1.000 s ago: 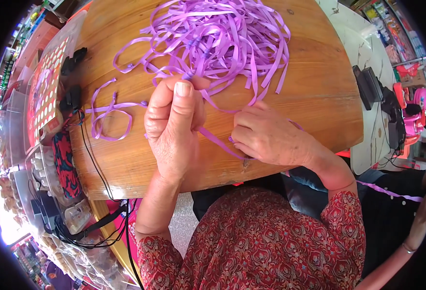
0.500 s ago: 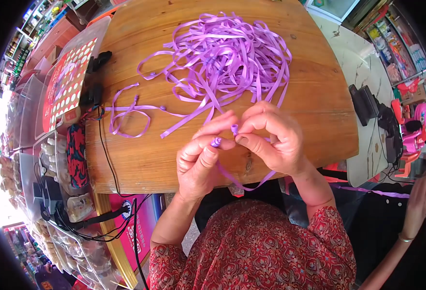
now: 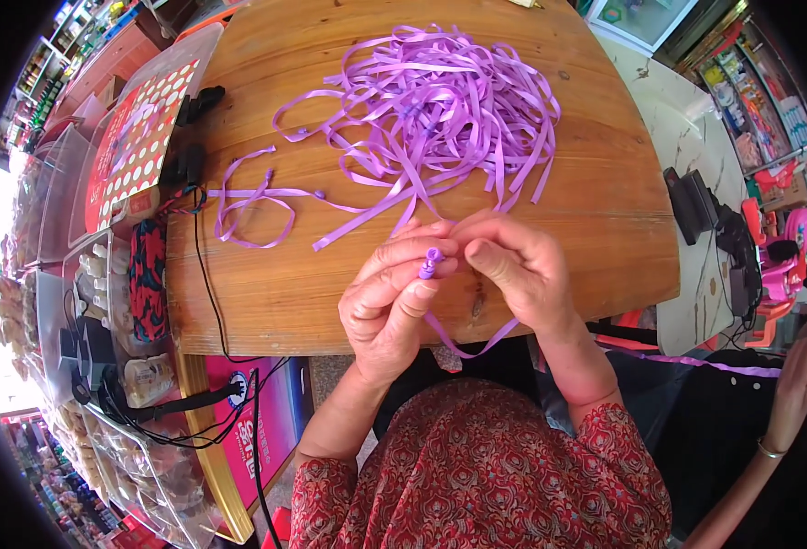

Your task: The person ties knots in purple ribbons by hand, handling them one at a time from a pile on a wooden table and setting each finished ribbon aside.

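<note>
Between thumb and fingers of my left hand (image 3: 389,297) is a small purple fastener (image 3: 430,264), standing roughly upright with its round end uppermost. My right hand (image 3: 522,270) is close against it on the right. Its fingers are bent and reach the left fingertips, while the thumb stands off from them, with nothing visible between. A purple ribbon (image 3: 472,354) loops below both hands and passes out of sight behind the right one. Beyond my hands lies a large tangled heap of purple ribbons (image 3: 458,110) on the wooden table (image 3: 595,210).
Loose ribbon (image 3: 255,194) with small purple pieces lies to the left. Clear plastic boxes (image 3: 51,197) and black cables (image 3: 202,284) line the left edge. At right are a marble-patterned surface (image 3: 664,110) with black devices (image 3: 692,203), and another person's hand (image 3: 795,389) near a purple ribbon.
The two small purple pieces, held apart before, now sit together in my left hand. My right thumb has come away from its piece, and the whole view has shifted slightly.
</note>
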A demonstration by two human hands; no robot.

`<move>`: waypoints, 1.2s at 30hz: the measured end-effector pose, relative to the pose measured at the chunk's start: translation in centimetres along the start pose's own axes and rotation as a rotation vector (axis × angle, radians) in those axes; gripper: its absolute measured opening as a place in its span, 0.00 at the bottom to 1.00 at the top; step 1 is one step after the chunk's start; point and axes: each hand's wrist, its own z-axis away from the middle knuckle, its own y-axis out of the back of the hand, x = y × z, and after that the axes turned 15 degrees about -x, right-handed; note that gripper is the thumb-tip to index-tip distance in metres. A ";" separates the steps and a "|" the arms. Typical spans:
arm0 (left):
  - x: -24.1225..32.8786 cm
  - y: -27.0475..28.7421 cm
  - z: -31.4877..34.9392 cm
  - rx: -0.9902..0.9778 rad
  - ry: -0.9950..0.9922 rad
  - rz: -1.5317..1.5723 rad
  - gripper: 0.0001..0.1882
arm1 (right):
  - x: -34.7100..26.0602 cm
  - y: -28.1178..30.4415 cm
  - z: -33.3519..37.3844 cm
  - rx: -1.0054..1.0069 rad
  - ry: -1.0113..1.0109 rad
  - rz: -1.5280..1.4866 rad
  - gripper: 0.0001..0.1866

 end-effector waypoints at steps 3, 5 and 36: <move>0.1 0.1 -0.2 -0.015 -0.042 -0.321 0.07 | -0.1 -0.3 0.5 0.113 0.226 0.428 0.10; 0.1 0.2 0.0 -0.083 -0.108 -0.678 0.08 | -0.4 -1.0 0.8 0.105 0.230 0.456 0.11; 0.5 -0.2 -1.5 0.197 0.396 0.536 0.09 | -2.2 1.6 0.1 0.035 0.214 0.573 0.06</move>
